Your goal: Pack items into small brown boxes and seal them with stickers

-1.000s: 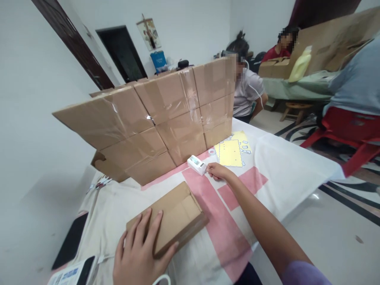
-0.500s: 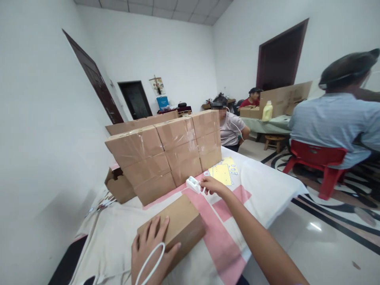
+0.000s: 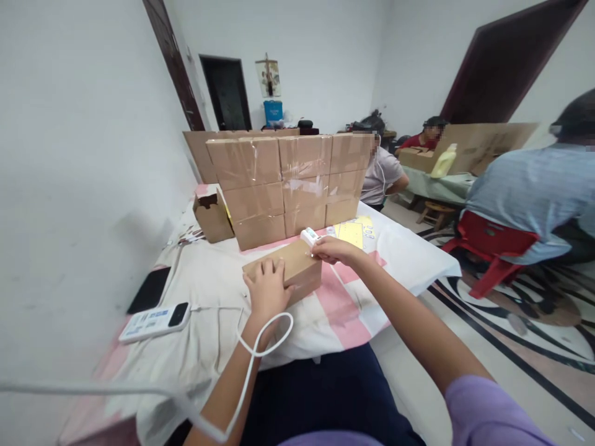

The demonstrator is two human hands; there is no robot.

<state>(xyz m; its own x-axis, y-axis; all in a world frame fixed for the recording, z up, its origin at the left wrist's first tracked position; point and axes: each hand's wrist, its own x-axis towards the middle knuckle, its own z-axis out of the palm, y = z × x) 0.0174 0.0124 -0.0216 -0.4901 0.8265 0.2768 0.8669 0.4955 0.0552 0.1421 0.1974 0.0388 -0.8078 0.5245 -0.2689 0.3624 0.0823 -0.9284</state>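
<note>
A closed brown cardboard box [image 3: 304, 280] lies on the cloth-covered table in front of me. My left hand [image 3: 269, 288] steadies its left end, fingers spread over the top and thumb against the near side. At the box's right end, my right hand [image 3: 329, 249] is closed in a pinch close to the top edge. What those fingertips hold, if anything, is too small to make out. Just behind them stands a small white item [image 3: 308, 235] with a greenish marking. A white cable [image 3: 255, 356] loops by my left wrist.
Taped cardboard boxes [image 3: 283, 192] form a wall at the back, beside an open box [image 3: 211, 220]. A phone [image 3: 149, 290] and a white device [image 3: 155, 322] lie left. A person sits behind the wall; another, on a red chair [image 3: 499, 238], sits right.
The view has tilted down and turned, showing my lap and the devices at left. My right hand has moved from the white item toward the box's right end. My left hand stays on the box.
</note>
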